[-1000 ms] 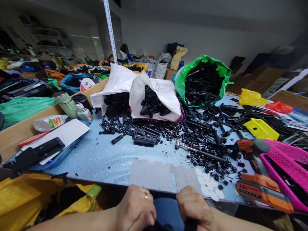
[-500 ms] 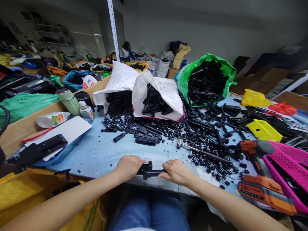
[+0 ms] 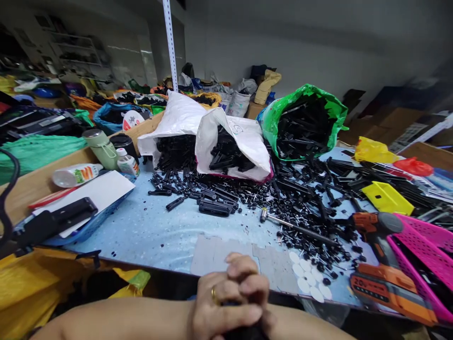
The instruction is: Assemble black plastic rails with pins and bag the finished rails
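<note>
At the bottom centre, in front of my body and below the table edge, both hands are pressed together. My left hand (image 3: 221,304), with a gold ring on one finger, has its fingers closed round a black plastic part (image 3: 247,333). Only a bit of that part shows under the fingers. My right hand (image 3: 268,321) is mostly hidden behind the left and appears closed on the same part. Just beyond the hands, grey flat pads (image 3: 226,252) lie on the blue table top (image 3: 141,231).
Loose screws and black parts (image 3: 300,226) spread over the table's right side, with a small hammer (image 3: 300,226) among them. White discs (image 3: 307,274), an orange drill (image 3: 385,278) and a pink basket (image 3: 421,245) stand at right. White sacks (image 3: 244,137) and a green bag (image 3: 338,113) sit behind.
My hands came from apart above the table edge, holding the black part between them, to pressed together lower down and nearer my body. The grey pads are now uncovered.
</note>
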Available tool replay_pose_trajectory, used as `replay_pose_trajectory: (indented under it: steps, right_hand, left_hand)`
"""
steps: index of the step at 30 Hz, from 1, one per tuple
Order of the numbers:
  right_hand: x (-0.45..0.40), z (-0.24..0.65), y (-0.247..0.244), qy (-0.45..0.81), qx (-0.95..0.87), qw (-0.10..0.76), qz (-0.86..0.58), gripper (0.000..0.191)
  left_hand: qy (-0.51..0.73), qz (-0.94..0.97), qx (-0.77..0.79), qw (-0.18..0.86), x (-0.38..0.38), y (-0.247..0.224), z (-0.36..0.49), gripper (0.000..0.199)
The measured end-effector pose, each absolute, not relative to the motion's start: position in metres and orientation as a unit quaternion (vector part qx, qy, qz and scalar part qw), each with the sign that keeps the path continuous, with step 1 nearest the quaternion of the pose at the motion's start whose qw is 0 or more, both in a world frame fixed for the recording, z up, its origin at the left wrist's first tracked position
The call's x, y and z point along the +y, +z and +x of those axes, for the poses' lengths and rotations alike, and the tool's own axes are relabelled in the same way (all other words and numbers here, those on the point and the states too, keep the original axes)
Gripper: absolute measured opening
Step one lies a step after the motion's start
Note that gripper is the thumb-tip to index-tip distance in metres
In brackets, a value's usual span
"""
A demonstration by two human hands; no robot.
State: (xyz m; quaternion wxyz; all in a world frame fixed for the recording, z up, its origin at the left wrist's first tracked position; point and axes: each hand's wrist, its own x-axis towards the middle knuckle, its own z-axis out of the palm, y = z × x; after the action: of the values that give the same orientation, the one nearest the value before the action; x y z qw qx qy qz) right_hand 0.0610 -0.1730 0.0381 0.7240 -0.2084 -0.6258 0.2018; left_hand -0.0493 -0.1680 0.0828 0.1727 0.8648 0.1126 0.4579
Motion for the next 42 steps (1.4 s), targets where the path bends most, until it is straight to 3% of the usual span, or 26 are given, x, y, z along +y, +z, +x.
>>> replay_pose_trajectory:
  steps: [2,3,5,8,11,14,18,22,25,27,29,31,33,35,38,42]
  right_hand:
    - [-0.151,0.06,0.025,0.195,-0.604,0.726,-0.266,0.037]
    - [-0.135,0.065,0.021,0.2,-0.639,0.683,-0.292,0.036]
    - [-0.091,0.082,0.019,0.199,-0.732,0.544,-0.358,0.033]
    - [-0.014,0.107,0.025,0.124,-0.779,0.244,-0.564,0.022]
    - [0.042,0.116,0.028,0.121,-0.772,0.167,-0.601,0.01]
    - [0.065,0.115,0.025,0.146,-0.771,0.16,-0.599,0.003]
    - [0.06,0.123,0.023,0.212,-0.75,0.194,-0.595,0.016]
    - [0.027,0.138,0.026,0.305,-0.724,0.243,-0.568,0.029]
    - [-0.011,0.142,0.026,0.395,-0.692,0.338,-0.5,0.038]
    - [-0.039,0.141,0.022,0.362,-0.697,0.362,-0.501,0.039]
    - [-0.067,0.136,0.017,0.253,-0.74,0.297,-0.548,0.031]
    - [-0.093,0.13,0.01,0.169,-0.786,0.196,-0.562,0.037]
    - [-0.113,0.124,0.003,0.145,-0.821,0.13,-0.537,0.051]
    - [-0.122,0.121,-0.002,0.158,-0.825,0.123,-0.528,0.05]
    - [-0.119,0.117,-0.002,0.273,-0.745,0.231,-0.563,0.044]
    - [-0.11,0.109,0.003,0.533,-0.556,0.386,-0.508,0.058]
  left_hand:
    - [0.492,0.861,0.056,0.118,-0.152,0.071,-0.051,0.057]
    - [0.497,0.863,0.056,0.075,-0.141,0.062,-0.052,0.058]
    - [0.436,0.893,0.109,-0.039,-0.117,0.039,-0.054,0.056]
    - [0.285,0.921,0.241,-0.114,-0.076,0.005,-0.046,0.049]
    - [0.182,0.888,0.41,-0.1,-0.038,-0.004,-0.039,0.043]
    - [0.159,0.819,0.549,-0.061,-0.012,0.009,-0.058,0.035]
    - [0.127,0.72,0.681,-0.027,0.006,0.024,-0.119,0.025]
    - [0.134,0.723,0.678,-0.001,0.008,0.022,-0.158,0.016]
    - [0.253,0.737,0.626,0.026,-0.006,0.023,-0.153,0.019]
    - [0.333,0.764,0.546,0.085,-0.021,0.026,-0.139,0.021]
    - [0.343,0.799,0.471,0.151,-0.039,0.027,-0.122,0.023]
    - [0.311,0.817,0.446,0.192,-0.057,0.028,-0.104,0.022]
    - [0.285,0.808,0.468,0.217,-0.073,0.028,-0.089,0.023]
    - [0.276,0.789,0.491,0.246,-0.084,0.028,-0.08,0.028]
    - [0.291,0.766,0.486,0.305,-0.091,0.03,-0.071,0.036]
    - [0.33,0.733,0.47,0.363,-0.095,0.027,-0.058,0.038]
